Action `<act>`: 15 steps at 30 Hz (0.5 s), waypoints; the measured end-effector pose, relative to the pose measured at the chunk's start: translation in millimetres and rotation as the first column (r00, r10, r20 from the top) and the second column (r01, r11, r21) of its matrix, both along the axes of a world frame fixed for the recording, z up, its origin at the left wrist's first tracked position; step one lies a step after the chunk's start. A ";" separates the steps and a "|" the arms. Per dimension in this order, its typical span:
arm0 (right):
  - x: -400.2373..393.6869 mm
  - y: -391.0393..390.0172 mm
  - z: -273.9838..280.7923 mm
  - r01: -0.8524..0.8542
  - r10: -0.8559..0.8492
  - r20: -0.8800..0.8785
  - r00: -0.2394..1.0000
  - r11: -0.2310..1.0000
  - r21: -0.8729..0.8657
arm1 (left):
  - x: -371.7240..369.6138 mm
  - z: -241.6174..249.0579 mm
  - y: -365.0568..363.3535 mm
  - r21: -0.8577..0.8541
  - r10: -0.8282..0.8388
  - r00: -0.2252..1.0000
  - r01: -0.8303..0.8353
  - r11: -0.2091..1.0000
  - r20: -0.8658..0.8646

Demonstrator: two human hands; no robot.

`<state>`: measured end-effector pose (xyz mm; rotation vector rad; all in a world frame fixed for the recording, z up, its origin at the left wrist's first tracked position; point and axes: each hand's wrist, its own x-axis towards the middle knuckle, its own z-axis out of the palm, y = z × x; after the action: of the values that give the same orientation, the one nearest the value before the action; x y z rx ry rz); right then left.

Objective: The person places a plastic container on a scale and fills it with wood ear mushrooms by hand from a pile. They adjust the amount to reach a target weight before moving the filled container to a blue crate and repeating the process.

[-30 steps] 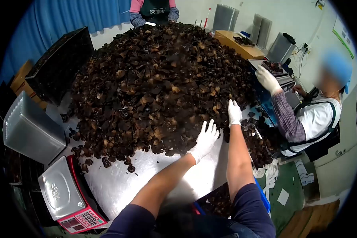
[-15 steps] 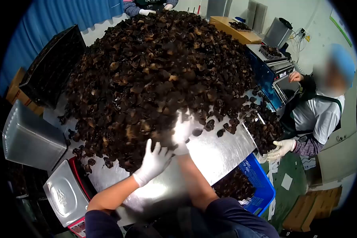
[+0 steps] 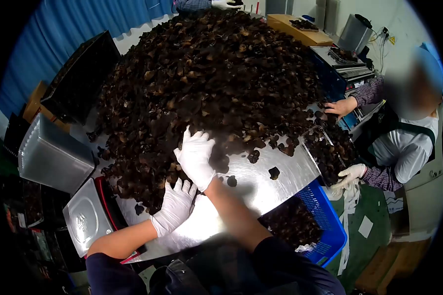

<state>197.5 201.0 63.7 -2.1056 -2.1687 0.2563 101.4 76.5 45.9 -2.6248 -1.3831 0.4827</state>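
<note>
A big heap of dark brown wood ear mushrooms (image 3: 221,69) covers most of the metal table (image 3: 280,174). My left hand (image 3: 174,207), in a white glove, touches the near edge of the heap with its fingers apart. Just beyond it, my right hand (image 3: 197,156), gloved too, lies on the front slope of the mushrooms with fingers spread. Neither hand visibly holds anything. A few loose pieces, among them a single mushroom (image 3: 274,173), lie on the bare metal to the right of my hands.
At left stand a metal bin (image 3: 56,155), a scale (image 3: 86,216) and a black crate (image 3: 81,76). A blue basket (image 3: 337,231) with mushrooms sits below the table's right edge. A co-worker (image 3: 403,142) at right reaches to a clear tray (image 3: 325,152); another person's glove (image 3: 226,5) shows at the back.
My right hand has moved left, onto the heap, and my left hand slightly down and left. The co-worker's bare hand has come down toward the mushrooms by the tray. The view has shifted slightly.
</note>
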 end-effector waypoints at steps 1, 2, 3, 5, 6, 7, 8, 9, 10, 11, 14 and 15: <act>6.9 -2.9 0.5 -0.082 0.080 0.109 0.991 0.996 0.020 | 5.9 1.2 -2.0 -0.036 0.022 0.999 -0.021 0.999 0.040; 16.3 -6.3 6.3 -0.167 0.156 0.220 0.963 0.985 0.032 | 6.6 -4.0 -7.2 0.042 -0.018 0.998 0.016 0.999 0.054; 28.8 -6.6 16.4 -0.209 0.201 0.180 0.963 0.978 0.024 | 11.4 -0.5 -8.2 0.044 -0.016 0.998 0.013 0.999 0.064; 57.6 -17.3 26.6 -0.304 0.295 0.103 0.950 0.950 0.078 | 20.6 11.1 -10.3 0.021 -0.006 0.994 0.004 1.000 0.105; 73.7 -21.6 29.5 -0.340 0.338 0.045 0.940 0.935 0.101 | 20.5 12.1 -11.2 0.130 -0.081 0.991 0.067 0.989 0.105; 91.7 -28.6 32.3 -0.337 0.350 -0.068 0.934 0.930 0.149 | 22.9 15.0 -12.5 0.105 -0.061 0.990 0.047 0.993 0.129; 109.6 -35.7 42.2 -0.248 0.281 -0.295 0.914 0.958 0.143 | 26.6 21.3 -14.2 0.080 -0.039 0.988 0.027 0.996 0.152; 125.2 -37.0 35.4 -0.072 0.117 -0.493 0.862 0.991 0.109 | 30.0 25.8 -16.1 0.085 -0.049 0.982 0.034 0.996 0.181; 149.4 -34.3 6.8 -0.010 0.259 -0.614 0.746 0.926 0.378 | 33.7 27.0 -18.3 0.091 -0.059 0.976 0.040 0.995 0.210; 162.8 -33.6 13.1 0.203 0.118 -0.608 0.785 0.878 0.433 | 38.6 23.0 -19.0 0.222 -0.161 0.923 0.085 0.971 0.349; 232.1 13.7 -44.0 0.394 -0.064 -0.474 0.878 0.657 0.642 | 86.6 9.9 -21.1 -0.183 0.038 0.890 0.052 0.982 0.454; 249.1 33.9 -62.9 0.489 -0.268 -0.416 0.869 0.597 0.636 | 102.7 -6.2 -22.6 -0.075 -0.148 0.869 0.207 0.975 0.472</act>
<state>446.6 234.9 0.8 -1.8178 -1.2602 -0.3019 204.1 54.0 39.7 -3.0712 -1.2251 -0.1031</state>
